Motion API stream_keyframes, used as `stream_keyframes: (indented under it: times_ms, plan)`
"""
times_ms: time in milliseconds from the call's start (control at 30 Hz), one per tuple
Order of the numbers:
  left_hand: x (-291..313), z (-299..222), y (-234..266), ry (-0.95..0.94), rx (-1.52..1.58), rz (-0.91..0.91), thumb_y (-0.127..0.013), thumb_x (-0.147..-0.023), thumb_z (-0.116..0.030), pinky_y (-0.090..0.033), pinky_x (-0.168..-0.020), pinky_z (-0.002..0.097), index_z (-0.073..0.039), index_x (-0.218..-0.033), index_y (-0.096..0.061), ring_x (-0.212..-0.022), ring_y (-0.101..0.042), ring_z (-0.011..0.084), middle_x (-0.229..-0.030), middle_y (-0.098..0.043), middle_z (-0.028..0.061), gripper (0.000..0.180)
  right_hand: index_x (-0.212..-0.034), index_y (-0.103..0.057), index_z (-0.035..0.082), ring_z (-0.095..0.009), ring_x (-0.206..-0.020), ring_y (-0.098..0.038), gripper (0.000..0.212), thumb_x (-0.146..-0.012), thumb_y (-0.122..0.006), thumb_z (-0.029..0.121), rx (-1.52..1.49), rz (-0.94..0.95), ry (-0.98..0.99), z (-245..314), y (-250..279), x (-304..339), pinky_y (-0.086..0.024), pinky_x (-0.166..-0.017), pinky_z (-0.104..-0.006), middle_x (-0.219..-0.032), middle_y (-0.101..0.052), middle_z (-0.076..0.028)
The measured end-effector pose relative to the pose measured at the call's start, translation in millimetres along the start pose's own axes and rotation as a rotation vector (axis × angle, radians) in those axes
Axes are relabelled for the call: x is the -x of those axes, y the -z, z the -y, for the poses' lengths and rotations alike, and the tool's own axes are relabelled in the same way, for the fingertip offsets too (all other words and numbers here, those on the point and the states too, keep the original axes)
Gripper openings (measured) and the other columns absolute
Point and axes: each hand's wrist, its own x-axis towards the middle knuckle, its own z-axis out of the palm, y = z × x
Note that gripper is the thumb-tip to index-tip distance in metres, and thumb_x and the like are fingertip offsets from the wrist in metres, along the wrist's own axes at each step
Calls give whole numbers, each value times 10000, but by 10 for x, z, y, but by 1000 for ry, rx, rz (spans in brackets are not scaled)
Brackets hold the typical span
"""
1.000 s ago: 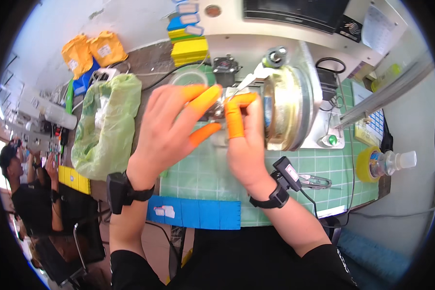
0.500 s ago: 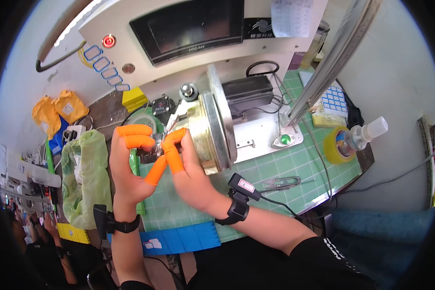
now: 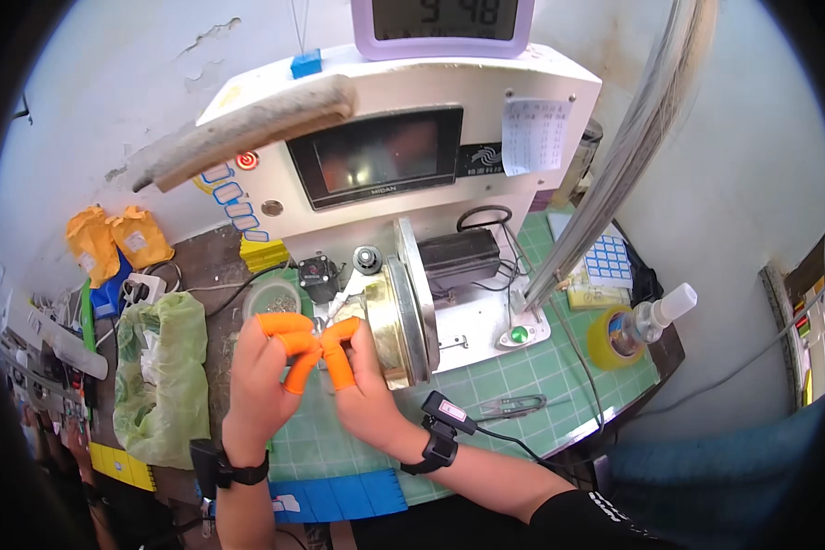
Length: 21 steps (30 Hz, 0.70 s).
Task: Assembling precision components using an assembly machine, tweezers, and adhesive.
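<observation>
Left hand (image 3: pixel 258 390) and right hand (image 3: pixel 368 396) curl partly closed (orange-capped) left of the drum (image 3: pixel 387 335); any hold I cannot tell.

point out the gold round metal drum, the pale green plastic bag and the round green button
Gold round metal drum (image 3: pixel 386 332), head view: curved side
Pale green plastic bag (image 3: pixel 181 403), head view: right wall
Round green button (image 3: pixel 520 335), head view: cap's middle

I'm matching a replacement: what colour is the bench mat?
Green with pale grid lines; the mat shows in the head view.

Pale wall (image 3: pixel 110 119) with chipped patches (image 3: pixel 213 34)
</observation>
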Motion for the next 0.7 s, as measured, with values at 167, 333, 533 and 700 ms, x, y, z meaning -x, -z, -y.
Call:
stream_keyframes:
  times_ms: [167, 333, 533, 700]
  plan:
    - [39, -228, 82, -159, -33, 86, -820, -813, 3, -516, -811, 452, -49, -983, -685, -893, -646, 343, -1057, -730, 100, 224, -1204, -503, 63, -120, -1038, -476, 90, -1115, -502, 50, -17, 72, -36, 249, 160, 306, -416, -938, -257, -1104, -476, -31]
    - [155, -142, 114, -130, 67, 92, -784, -847, -23, -526, -929, 502, -48, -990, -681, -894, -657, 353, -1012, -731, 115, 178, -1260, -524, 64, -148, -923, -539, 161, -1128, -526, 157, -92, 86, -55, 174, 53, 385, -469, -824, -298, -1077, -556, -67]
    - [137, 38, 25, 185, 417, 73, -694, -933, -36, -485, -1121, 541, -24, -994, -650, -965, -699, 283, -947, -735, 132, 76, -1248, -570, 67, -140, -903, -579, 251, -1169, -496, 294, -116, 326, -336, 688, 541, 599, -494, -839, -315, -1041, -571, -29]
    - [214, 51, 45, 161, 547, 97, -601, -1043, -21, -387, -1206, 672, -13, -1091, -629, -960, -718, 238, -1025, -680, 101, 56, -1037, -692, 79, -295, -890, -695, 160, -1093, -600, 198, 621, 452, 267, 1425, 1639, 781, -549, -805, -381, -988, -707, -101]
